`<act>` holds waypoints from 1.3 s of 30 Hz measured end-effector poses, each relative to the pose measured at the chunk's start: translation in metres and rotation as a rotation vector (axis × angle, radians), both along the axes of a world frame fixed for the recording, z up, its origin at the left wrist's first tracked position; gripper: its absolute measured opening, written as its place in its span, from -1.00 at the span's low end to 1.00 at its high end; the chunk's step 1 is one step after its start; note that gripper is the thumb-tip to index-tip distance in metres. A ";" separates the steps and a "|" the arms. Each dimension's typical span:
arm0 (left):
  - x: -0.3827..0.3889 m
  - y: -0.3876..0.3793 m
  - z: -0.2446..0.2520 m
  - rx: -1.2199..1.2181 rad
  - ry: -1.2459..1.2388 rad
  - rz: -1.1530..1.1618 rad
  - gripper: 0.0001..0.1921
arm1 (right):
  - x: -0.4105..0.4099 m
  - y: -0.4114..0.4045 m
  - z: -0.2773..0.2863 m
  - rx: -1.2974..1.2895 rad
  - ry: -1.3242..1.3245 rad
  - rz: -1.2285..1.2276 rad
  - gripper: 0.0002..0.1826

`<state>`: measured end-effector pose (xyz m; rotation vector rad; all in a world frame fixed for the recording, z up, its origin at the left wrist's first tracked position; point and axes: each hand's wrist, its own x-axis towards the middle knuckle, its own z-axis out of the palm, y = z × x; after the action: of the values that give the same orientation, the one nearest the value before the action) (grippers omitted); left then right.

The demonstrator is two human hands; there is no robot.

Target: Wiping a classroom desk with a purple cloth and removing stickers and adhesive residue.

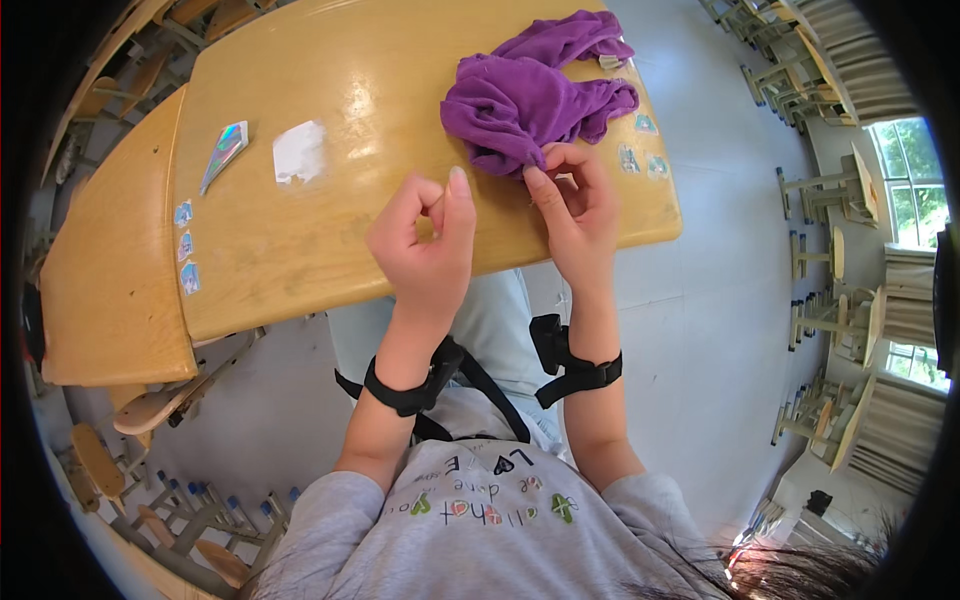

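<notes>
A crumpled purple cloth (517, 105) lies at the far right of the wooden desk (360, 202), with part of it along the desk's right edge. My right hand (581, 214) pinches the near lower corner of this cloth between thumb and fingers. To its left, my left hand (424, 244) hovers over the desk's front edge, fingers curled in and thumb pointing up. No object shows in the left hand, though the inside of its curl is partly hidden. Both wrists wear black straps, each with a small black device.
Left of the cloth are a shiny iridescent folded piece (225, 155) and a white patch (298, 152) on the desktop. Small character stickers (185, 246) line the left edge; more stickers (630, 159) sit near the right corner. Another desk (116, 262) adjoins on the left. Chairs stand around.
</notes>
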<state>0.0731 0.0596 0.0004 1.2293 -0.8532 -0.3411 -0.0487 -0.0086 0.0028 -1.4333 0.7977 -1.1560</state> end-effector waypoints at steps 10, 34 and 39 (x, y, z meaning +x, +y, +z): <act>-0.088 0.035 -0.058 0.173 -0.689 -0.695 -0.86 | -0.047 -0.026 0.006 0.138 0.003 0.412 -0.84; 0.013 0.024 -0.011 0.103 -0.323 -0.104 0.02 | -0.002 0.025 0.005 0.014 0.075 0.155 -0.93; 0.012 0.021 0.002 0.101 -0.189 -0.219 -0.01 | -0.004 0.021 0.003 -0.032 0.092 0.181 -0.92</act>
<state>0.0854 0.0802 0.0019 1.2777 -1.1496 -0.4538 -0.0525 0.0128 0.0053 -1.5603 0.6999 -0.9745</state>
